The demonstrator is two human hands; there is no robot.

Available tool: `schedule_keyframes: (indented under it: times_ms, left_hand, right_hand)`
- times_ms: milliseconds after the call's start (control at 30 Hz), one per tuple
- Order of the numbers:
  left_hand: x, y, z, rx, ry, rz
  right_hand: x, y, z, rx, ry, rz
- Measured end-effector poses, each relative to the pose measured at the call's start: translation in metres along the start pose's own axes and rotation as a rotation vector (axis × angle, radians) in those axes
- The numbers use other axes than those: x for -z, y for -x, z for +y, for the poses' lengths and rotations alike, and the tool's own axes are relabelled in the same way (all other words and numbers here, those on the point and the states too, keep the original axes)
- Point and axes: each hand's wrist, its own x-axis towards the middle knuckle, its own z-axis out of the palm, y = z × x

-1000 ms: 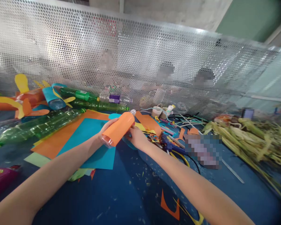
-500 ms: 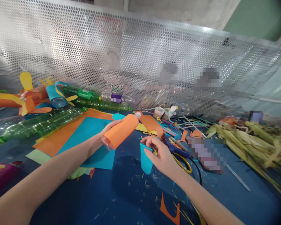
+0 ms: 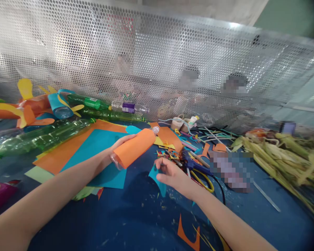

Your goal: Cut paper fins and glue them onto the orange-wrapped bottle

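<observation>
An orange-wrapped bottle [image 3: 135, 147] lies tilted in my left hand [image 3: 122, 140], its clear neck pointing up and right and its clear base at the lower left. My left fingers are mostly hidden behind it. To its right, my right hand [image 3: 170, 174] has its thumb and fingers curled at a small blue paper piece [image 3: 159, 183], which hangs below the fingers over the dark blue table. Blue and orange sheets [image 3: 94, 148] lie under my left forearm.
Green bottles [image 3: 45, 137] and paper-covered shapes [image 3: 34, 108] lie left. A glue gun [image 3: 191, 164], yellow-handled scissors [image 3: 205, 179] and scraps lie right of centre. Corn husks [image 3: 285, 157] lie far right. A perforated metal screen [image 3: 151, 66] stands behind, with people beyond it.
The blue paper in my right hand has turned and now looks more slanted and pointed. My right hand has shifted slightly down and left. The bottle stays in my left hand.
</observation>
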Motion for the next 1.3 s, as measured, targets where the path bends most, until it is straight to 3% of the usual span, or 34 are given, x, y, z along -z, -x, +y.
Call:
schedule_keyframes:
  times_ms: [200, 333, 533, 867, 1033, 1300]
  left_hand:
    - [-0.003, 0.002, -0.008, 0.13, -0.035, -0.105]
    - [0.001, 0.0, -0.009, 0.176, -0.033, -0.152]
    - [0.0, -0.002, -0.009, 0.2, -0.024, -0.145]
    - [0.001, 0.002, -0.015, 0.089, -0.236, 0.008]
    - [-0.007, 0.005, -0.015, 0.025, -0.251, -0.012]
    - [-0.004, 0.002, -0.014, 0.099, -0.243, -0.016]
  right_hand:
    - [-0.003, -0.003, 0.006, -0.071, -0.118, 0.138]
    - [-0.008, -0.006, 0.013, -0.103, -0.365, 0.24]
    - [-0.008, -0.004, 0.009, -0.268, -0.555, 0.227]
    - [0.0, -0.004, 0.005, -0.219, -0.514, 0.336]
    - [0.0, -0.004, 0.005, -0.212, -0.531, 0.345]
    - [0.0, -0.004, 0.003, -0.22, -0.538, 0.4]
